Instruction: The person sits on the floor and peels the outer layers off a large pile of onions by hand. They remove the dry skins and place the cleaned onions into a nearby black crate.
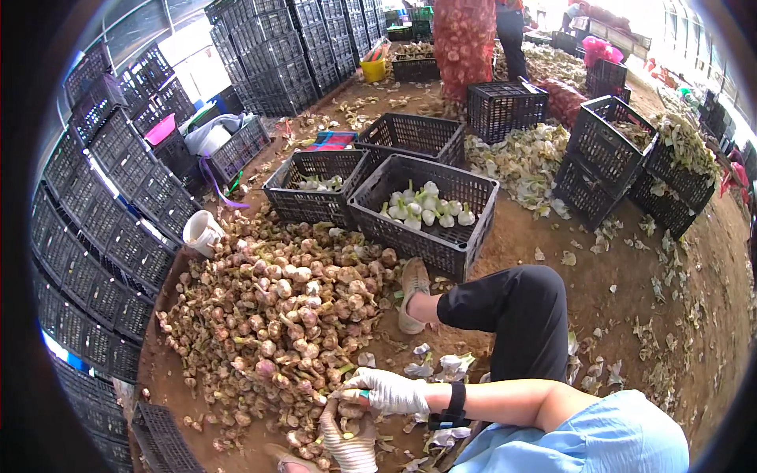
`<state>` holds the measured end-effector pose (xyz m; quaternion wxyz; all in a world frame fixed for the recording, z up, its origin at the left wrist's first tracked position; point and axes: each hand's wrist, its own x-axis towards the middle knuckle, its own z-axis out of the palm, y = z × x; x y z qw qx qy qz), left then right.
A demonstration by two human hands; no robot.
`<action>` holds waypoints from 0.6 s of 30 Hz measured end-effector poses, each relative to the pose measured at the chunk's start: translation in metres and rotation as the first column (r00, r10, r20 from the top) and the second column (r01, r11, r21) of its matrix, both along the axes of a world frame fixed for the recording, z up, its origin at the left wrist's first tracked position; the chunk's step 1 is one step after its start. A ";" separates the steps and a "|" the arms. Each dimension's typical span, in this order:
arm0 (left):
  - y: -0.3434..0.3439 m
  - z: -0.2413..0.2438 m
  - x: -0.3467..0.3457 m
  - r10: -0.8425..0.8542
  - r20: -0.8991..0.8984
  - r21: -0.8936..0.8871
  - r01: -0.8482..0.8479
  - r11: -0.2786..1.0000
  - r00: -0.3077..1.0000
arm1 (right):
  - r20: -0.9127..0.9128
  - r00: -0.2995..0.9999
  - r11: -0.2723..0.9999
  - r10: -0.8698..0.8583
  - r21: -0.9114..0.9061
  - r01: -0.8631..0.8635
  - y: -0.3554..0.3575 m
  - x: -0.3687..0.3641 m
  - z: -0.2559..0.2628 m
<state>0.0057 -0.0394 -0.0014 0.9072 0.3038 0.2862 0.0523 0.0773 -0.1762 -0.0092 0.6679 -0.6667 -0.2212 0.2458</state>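
A large heap of unpeeled garlic bulbs (295, 319) lies on the ground before me. At its lower right edge my two gloved hands meet. My right hand (387, 390), in a white knit glove, is closed on a small tool with a green and red handle (363, 394); its working end is hidden. Below it, my left hand (349, 440), in a striped glove, is closed on a garlic bulb (350, 410). Cleaned white garlic bulbs (429, 207) lie in the black plastic crate (423, 236) beyond the heap, and a few more are in the crate (313, 198) beside it.
Stacked black crates (118, 195) line the left side. A white bucket (202, 233) lies tilted by the heap. Garlic skins (452, 366) litter the ground near my foot (415, 295). Crates of waste (615, 159) stand at right; a person (511, 38) is behind a red mesh sack (464, 47).
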 end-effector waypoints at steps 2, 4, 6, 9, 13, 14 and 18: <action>0.015 -0.032 -0.004 -0.070 0.062 0.234 0.054 0.971 0.996 | -0.002 0.999 0.996 0.038 0.080 -0.038 -0.007 0.001 -0.001; 0.015 -0.044 -0.010 -0.158 0.104 0.698 0.041 0.715 0.982 | 0.020 0.995 0.983 0.094 0.160 -0.096 -0.011 0.005 -0.012; 0.018 -0.054 -0.010 -0.216 0.035 0.795 0.103 0.597 0.976 | -0.039 0.988 0.975 0.147 0.174 -0.138 -0.019 0.008 -0.020; 0.024 -0.058 -0.009 -0.307 -0.018 0.727 0.223 0.649 0.952 | -0.214 0.952 0.973 0.220 0.120 -0.198 -0.034 0.014 -0.019; 0.020 -0.032 0.020 -0.372 0.008 0.624 0.287 0.727 0.928 | -0.282 0.945 0.986 0.164 0.085 -0.146 -0.037 0.012 0.003; 0.011 -0.013 0.007 -0.427 0.008 0.766 0.269 0.584 0.904 | -0.252 0.959 0.991 0.133 0.064 -0.121 -0.040 0.011 -0.003; -0.011 0.038 -0.003 -0.582 0.024 0.996 0.033 0.088 0.813 | -0.278 0.960 0.999 0.033 0.051 -0.020 -0.043 0.002 0.004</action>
